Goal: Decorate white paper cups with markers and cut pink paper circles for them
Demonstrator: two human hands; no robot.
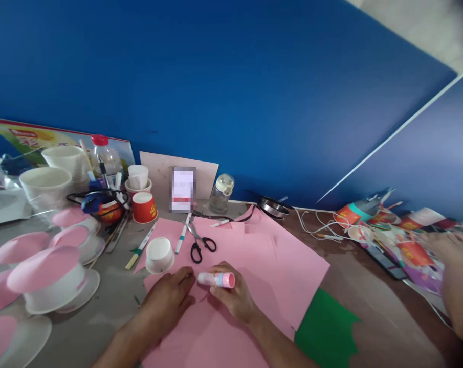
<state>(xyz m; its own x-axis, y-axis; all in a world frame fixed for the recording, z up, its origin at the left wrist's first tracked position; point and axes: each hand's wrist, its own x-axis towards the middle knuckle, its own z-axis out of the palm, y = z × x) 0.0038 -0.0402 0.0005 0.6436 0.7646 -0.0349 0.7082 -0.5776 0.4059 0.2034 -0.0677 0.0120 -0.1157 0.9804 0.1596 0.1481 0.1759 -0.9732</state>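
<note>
The right hand has its fingers wrapped tight around a glue stick, near the middle of the pink paper. The left hand lies flat on the paper, fingers together, just left of the stick. A cup and scissors sit farther away.

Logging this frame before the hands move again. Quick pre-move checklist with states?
1. Right hand has the glue stick in its grip: ok.
2. Glue stick cap off: not ok, pink cap looks on.
3. Left hand flat on the pink paper, steadying it: ok.
4. Scissors clear of both hands: ok, lying above them on the paper.
5. White cup upright near the left hand, apart from it: ok.
6. Another person's hand at the right edge, out of the way: ok, blurred.
</note>
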